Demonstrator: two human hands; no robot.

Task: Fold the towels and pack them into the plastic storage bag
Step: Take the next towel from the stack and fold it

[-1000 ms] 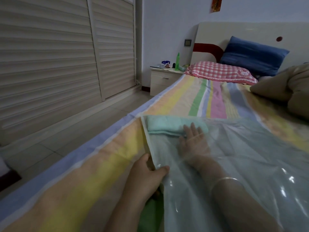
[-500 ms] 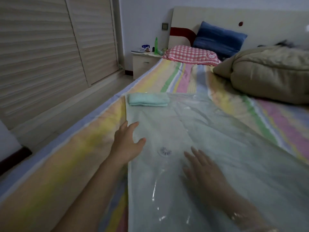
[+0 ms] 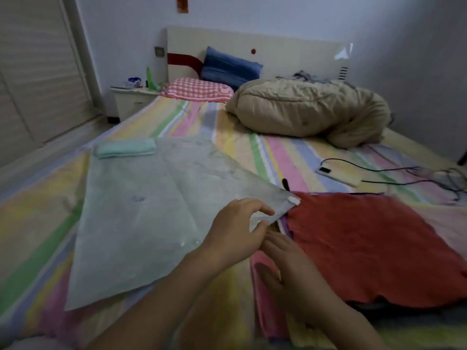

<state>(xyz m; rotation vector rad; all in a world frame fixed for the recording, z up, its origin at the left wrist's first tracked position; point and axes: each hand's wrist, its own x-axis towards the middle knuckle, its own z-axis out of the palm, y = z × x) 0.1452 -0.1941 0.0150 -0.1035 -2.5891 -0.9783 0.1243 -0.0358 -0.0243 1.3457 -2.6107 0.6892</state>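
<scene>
Clear storage bag (image 3: 141, 223) lies flat, folded mint towel (image 3: 125, 147) inside (far end); red towel (image 3: 366, 243) spread beside

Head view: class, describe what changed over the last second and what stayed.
The right hand has come out of the plastic storage bag and lies beside the red towel. The left hand let go of the bag's left edge and now pinches its edge near the right corner. The folded green towel stayed at the bag's far end.

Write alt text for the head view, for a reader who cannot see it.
On a striped bed, the left-hand grip pinches a corner of a clear plastic storage bag holding a folded mint towel; the right-hand grip lies flat beside a spread red towel.
</scene>
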